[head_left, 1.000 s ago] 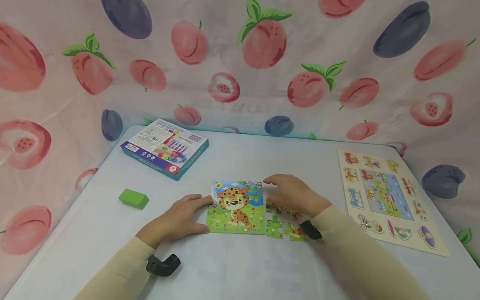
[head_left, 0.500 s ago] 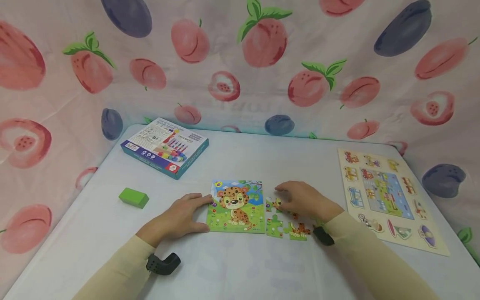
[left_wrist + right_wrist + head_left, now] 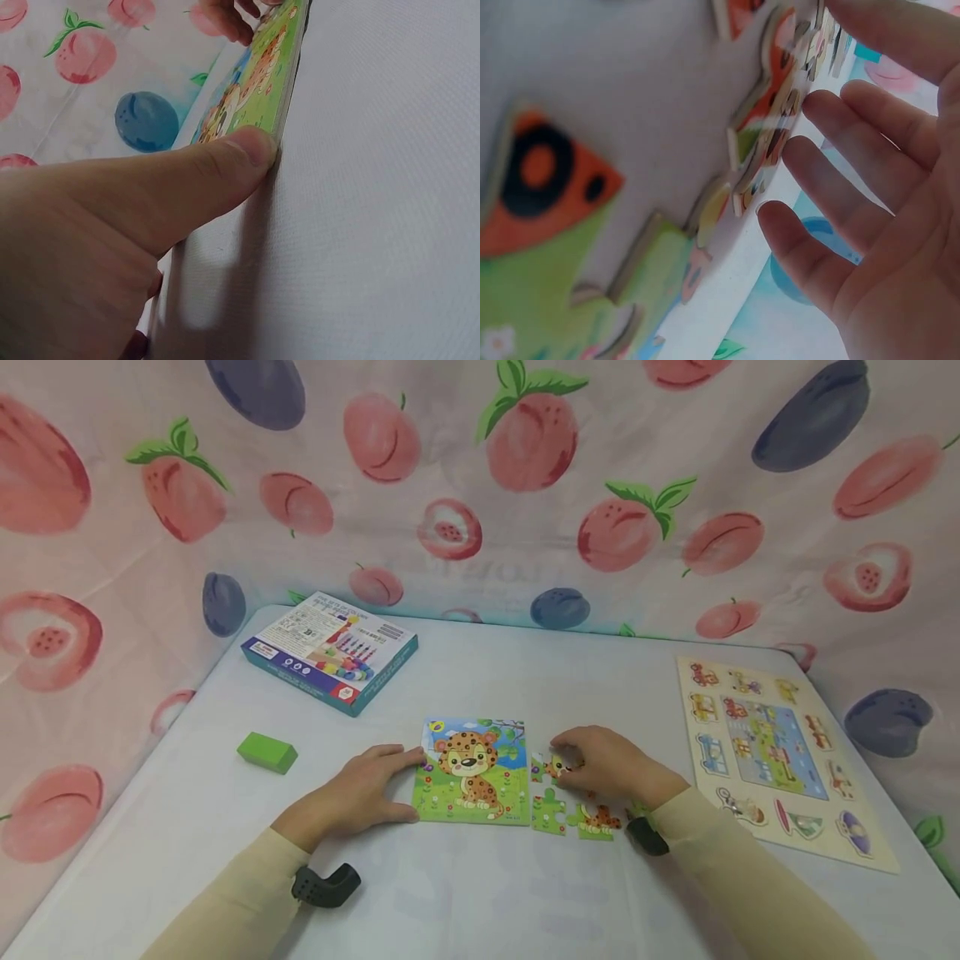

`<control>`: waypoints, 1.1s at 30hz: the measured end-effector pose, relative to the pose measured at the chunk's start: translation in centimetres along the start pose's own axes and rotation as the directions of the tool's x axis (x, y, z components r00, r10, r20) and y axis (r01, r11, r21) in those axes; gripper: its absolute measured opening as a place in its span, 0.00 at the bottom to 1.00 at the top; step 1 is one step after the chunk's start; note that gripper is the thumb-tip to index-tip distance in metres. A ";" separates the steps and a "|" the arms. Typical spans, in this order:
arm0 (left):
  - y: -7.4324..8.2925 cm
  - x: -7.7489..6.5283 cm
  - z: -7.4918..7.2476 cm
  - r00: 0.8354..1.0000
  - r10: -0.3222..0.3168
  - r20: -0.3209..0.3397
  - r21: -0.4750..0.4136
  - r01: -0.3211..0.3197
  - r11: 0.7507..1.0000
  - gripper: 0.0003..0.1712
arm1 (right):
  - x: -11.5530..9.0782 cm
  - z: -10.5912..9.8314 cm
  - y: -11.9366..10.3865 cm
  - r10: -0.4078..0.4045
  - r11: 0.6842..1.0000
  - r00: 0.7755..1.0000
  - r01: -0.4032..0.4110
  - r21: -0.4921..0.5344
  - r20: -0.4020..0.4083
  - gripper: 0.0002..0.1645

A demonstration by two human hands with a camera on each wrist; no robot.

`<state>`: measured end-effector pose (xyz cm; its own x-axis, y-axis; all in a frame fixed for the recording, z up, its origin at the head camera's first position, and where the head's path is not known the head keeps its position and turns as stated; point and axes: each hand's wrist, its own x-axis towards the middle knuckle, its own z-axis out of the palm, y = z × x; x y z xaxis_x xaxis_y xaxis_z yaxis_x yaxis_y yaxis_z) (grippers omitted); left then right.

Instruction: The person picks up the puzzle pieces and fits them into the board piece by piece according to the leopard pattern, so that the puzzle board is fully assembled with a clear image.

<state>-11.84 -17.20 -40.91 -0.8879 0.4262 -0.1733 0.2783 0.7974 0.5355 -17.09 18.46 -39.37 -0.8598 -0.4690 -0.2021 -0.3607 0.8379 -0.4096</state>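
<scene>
A square puzzle (image 3: 471, 789) with a spotted leopard cub on grass lies flat in the middle of the table. My left hand (image 3: 360, 792) rests at its left side, thumb and a fingertip touching the edge. In the left wrist view the thumb (image 3: 217, 169) lies against the puzzle's border. My right hand (image 3: 611, 767) hovers over loose puzzle pieces (image 3: 549, 814) beside the puzzle's right edge. Its fingers (image 3: 810, 247) are spread and loosely bent in the right wrist view, with no piece seen between them. The hand hides part of the pieces in the head view.
At the back left lies a flat cardboard box (image 3: 330, 652). A green block (image 3: 267, 753) sits in front of it. On the right is a wooden peg puzzle board (image 3: 780, 760) with vehicle pictures. Fruit-patterned cloth (image 3: 510, 527) stands behind the table.
My right hand has moved right and slightly toward me, away from the puzzle's upper right corner, uncovering some loose pieces. My left hand stays in place.
</scene>
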 end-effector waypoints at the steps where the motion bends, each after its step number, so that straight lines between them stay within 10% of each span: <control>1: 0.0 0.0 0.0 1.000 -0.001 0.000 0.000 0.001 1.000 0.44 | 0.0 0.0 -0.1 0.000 1.000 1.000 0.000 -0.004 0.000 0.32; 33: -0.1 0.1 0.3 0.999 -0.034 0.004 -0.005 0.034 0.999 0.44 | 0.1 0.1 -0.3 -0.048 0.997 0.998 0.046 -0.067 -0.032 0.18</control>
<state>-11.85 -17.15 -41.24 -0.8955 0.4002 -0.1945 0.2460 0.8095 0.5331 -16.98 18.15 -39.38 -0.8523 -0.4999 -0.1537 -0.4235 0.8321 -0.3582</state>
